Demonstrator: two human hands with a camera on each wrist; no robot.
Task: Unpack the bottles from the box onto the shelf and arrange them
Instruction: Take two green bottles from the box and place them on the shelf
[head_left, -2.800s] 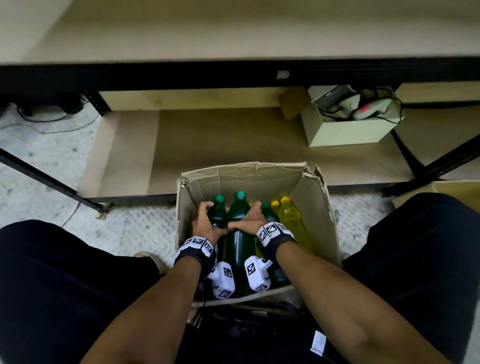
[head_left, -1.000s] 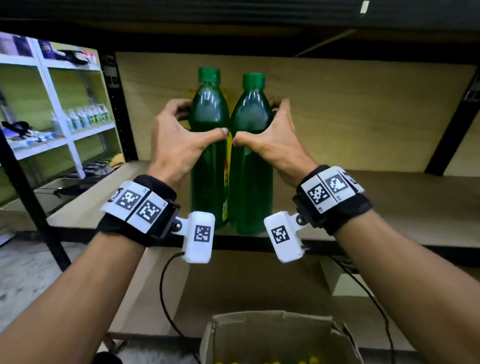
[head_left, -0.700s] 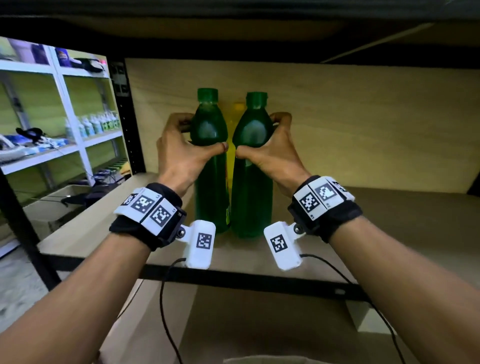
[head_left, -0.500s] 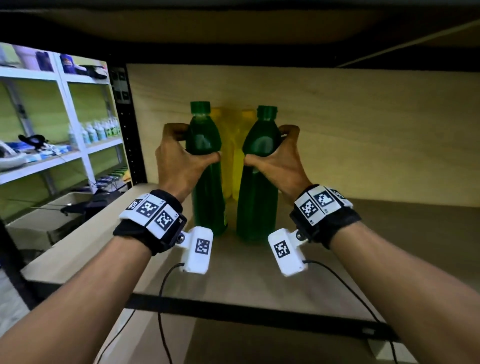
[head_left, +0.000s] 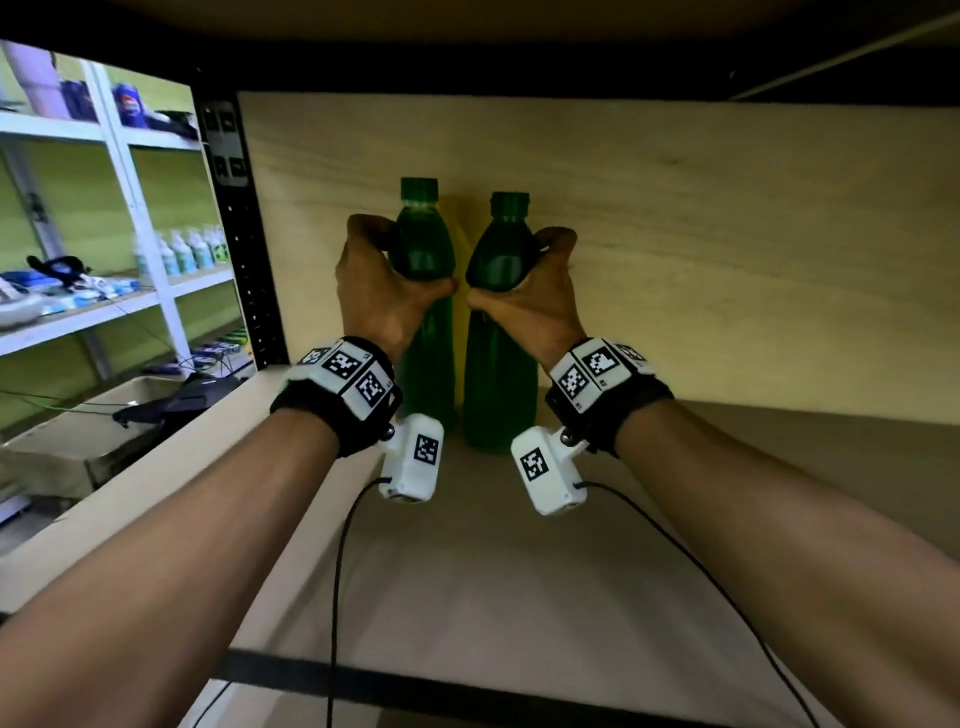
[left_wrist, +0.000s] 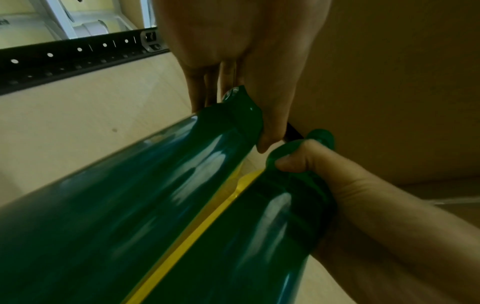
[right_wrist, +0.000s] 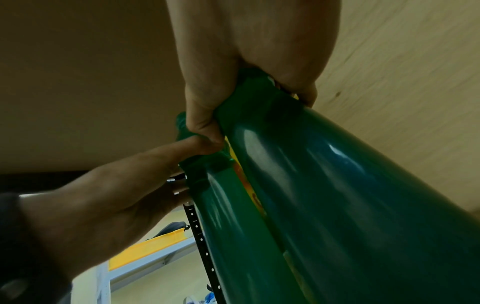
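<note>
Two upright green bottles with green caps are deep on the wooden shelf (head_left: 467, 571), close to its back panel. My left hand (head_left: 387, 283) grips the left green bottle (head_left: 423, 244) round its shoulder; my right hand (head_left: 524, 306) grips the right green bottle (head_left: 498, 384) the same way. My thumbs almost touch between them. A yellow bottle (head_left: 459, 332) shows through the narrow gap behind. In the left wrist view the left bottle (left_wrist: 130, 205) and right bottle (left_wrist: 246, 236) lie side by side with yellow between. The right wrist view shows the right bottle (right_wrist: 363, 205) beside the left bottle (right_wrist: 233, 236). The box is out of view.
A black perforated upright (head_left: 244, 234) bounds the shelf on the left. Beyond it stands white shelving (head_left: 130, 306) with small bottles, and a cardboard box (head_left: 62, 452) lower down. Another board (head_left: 467, 21) runs close overhead. The shelf right of the bottles is bare wood.
Both bottles came out of the box and up onto the shelf. Over the last second they went deeper toward the back panel, and the gap between them narrowed.
</note>
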